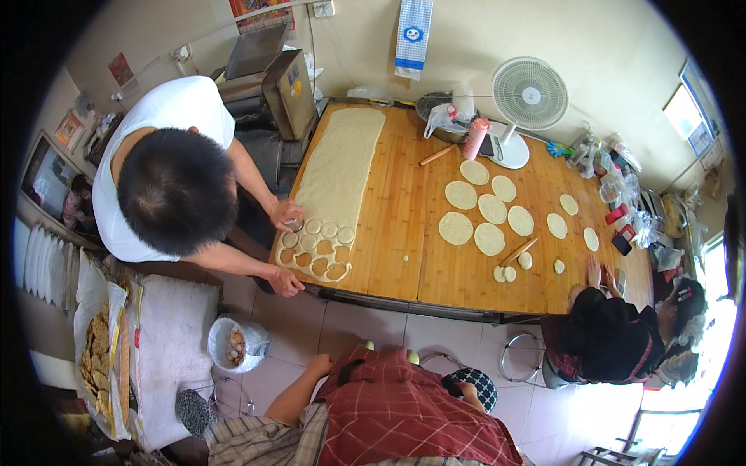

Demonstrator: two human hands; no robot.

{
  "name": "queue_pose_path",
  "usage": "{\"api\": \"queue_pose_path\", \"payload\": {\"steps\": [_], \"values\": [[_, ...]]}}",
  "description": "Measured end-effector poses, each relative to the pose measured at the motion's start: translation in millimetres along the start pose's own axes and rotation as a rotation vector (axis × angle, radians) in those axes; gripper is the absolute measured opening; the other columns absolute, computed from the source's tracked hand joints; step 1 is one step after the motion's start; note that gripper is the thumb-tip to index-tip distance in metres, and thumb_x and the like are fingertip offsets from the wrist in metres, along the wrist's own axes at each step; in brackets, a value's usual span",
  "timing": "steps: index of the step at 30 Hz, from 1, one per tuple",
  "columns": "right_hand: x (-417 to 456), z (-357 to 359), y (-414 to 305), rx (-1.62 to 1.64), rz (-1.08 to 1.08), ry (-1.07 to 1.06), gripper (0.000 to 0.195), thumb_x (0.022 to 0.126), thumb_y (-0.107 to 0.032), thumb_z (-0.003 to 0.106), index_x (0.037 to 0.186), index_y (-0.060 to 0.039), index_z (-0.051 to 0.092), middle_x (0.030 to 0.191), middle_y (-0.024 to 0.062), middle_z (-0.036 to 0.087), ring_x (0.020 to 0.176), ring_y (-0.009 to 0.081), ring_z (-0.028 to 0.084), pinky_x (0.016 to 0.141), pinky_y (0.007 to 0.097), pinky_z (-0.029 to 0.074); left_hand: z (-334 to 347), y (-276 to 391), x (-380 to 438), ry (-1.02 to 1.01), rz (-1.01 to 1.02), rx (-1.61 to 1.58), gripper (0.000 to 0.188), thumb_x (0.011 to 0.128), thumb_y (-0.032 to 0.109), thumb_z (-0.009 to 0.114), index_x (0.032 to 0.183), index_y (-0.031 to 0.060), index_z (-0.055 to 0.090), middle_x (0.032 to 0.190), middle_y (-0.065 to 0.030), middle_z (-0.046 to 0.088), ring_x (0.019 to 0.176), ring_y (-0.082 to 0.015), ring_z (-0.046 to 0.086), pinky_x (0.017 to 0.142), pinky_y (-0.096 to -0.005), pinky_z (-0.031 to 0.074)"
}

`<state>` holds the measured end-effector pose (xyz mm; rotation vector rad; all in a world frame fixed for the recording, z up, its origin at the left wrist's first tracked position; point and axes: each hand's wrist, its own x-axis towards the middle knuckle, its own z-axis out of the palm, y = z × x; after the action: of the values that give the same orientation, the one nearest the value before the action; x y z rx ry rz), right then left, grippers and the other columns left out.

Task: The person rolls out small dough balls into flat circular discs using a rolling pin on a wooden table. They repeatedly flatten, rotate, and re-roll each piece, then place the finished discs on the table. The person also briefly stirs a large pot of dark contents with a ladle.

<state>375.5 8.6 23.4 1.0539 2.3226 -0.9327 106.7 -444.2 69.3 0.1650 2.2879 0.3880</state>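
My left hand [320,365] is low beside my red checked apron [384,402], its fingers curled and partly hidden. On the other side, my right hand [468,393] is closed on a small dark object [451,384], too unclear to name, above a stool with a patterned seat [482,387]. Before me stands a wooden worktable [390,233]. A long rolled sheet of dough [344,157] lies at its left end, with round cuts and holes near the front. Flat dough rounds [492,208], a rolling pin [518,251] and small dough pieces [524,260] lie farther right.
At left, a person in white [163,110] presses a round cutter [293,224] into the dough. Another person [612,338] sits at right, hands on the table. A lined bin [238,343] holds eggshells. A fan [529,96] and pink bottle [477,138] stand at the back.
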Motion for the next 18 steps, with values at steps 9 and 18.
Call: {"api": "queue_pose_path", "payload": {"steps": [9, 18], "values": [[1, -7, 0, 0.003, -0.016, -0.08, 0.026, 0.087, -0.033, 0.061, 0.104, -0.0197, 0.076, 0.088, 0.0131, 0.073, 0.079, 0.0279, 0.071, 0.077, 0.0403, 0.056, -6, 13, 0, 0.043, 0.083, -0.054, 0.028, 0.082, 0.028, 0.06, 0.098, 0.0087, 0.073, 0.1, -0.0193, 0.07, 0.097, -0.038, 0.066, 0.085, -0.0471, 0.052], [3, -31, 3, 0.032, -0.028, -0.096, 0.028, 0.086, -0.036, 0.062, 0.106, -0.0209, 0.076, 0.09, 0.0126, 0.073, 0.089, 0.0284, 0.071, 0.082, 0.0402, 0.054, 13, 25, -3, -0.027, 0.057, 0.018, 0.031, 0.082, 0.03, 0.061, 0.102, 0.0099, 0.073, 0.107, -0.0189, 0.069, 0.102, -0.0364, 0.065, 0.088, -0.0458, 0.051]]}}
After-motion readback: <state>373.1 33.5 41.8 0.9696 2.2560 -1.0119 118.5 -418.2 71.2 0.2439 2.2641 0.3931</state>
